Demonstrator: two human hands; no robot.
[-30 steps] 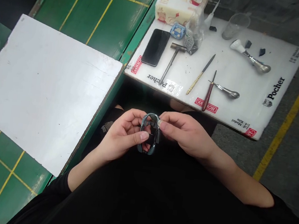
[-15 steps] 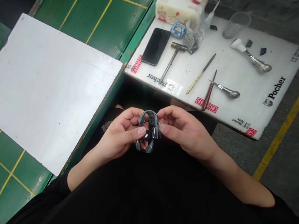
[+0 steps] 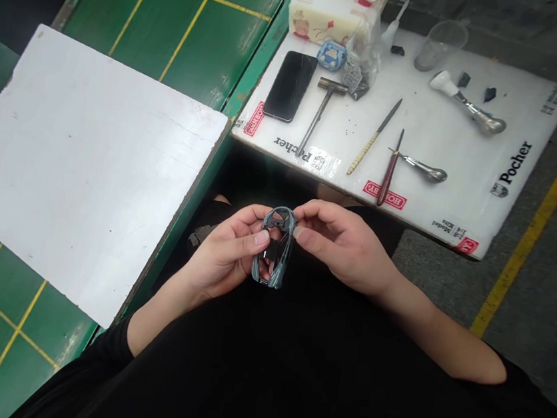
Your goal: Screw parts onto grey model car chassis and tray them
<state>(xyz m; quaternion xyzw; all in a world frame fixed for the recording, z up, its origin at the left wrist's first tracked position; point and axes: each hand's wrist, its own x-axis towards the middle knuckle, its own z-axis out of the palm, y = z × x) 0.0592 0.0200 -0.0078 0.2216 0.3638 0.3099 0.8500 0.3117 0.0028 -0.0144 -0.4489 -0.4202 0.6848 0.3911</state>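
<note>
A small grey-blue model car body (image 3: 278, 273), open through its middle, is held over my lap. My left hand (image 3: 234, 244) grips it from the left, with the thumb on its near side and fingertips partly showing through the openings. On the opposite side, my right hand (image 3: 338, 242) is closed with thumb and bent fingers at the upper right edge of the body. Whether a small separate part sits between those right fingertips is hidden.
A white board (image 3: 459, 216) carries a phone (image 3: 290, 86), a small hammer (image 3: 326, 100), a file (image 3: 374, 136), a red-handled tool (image 3: 389, 175), metal-handled tools, a plastic cup (image 3: 442, 46) and a tissue box (image 3: 331, 14). A white sheet (image 3: 92, 167) covers part of the green bench (image 3: 189, 24).
The shiny flap that stuck out on the car body's right side now lies close against it. The body has tilted slightly, and my right fingers have shifted a little along its edge.
</note>
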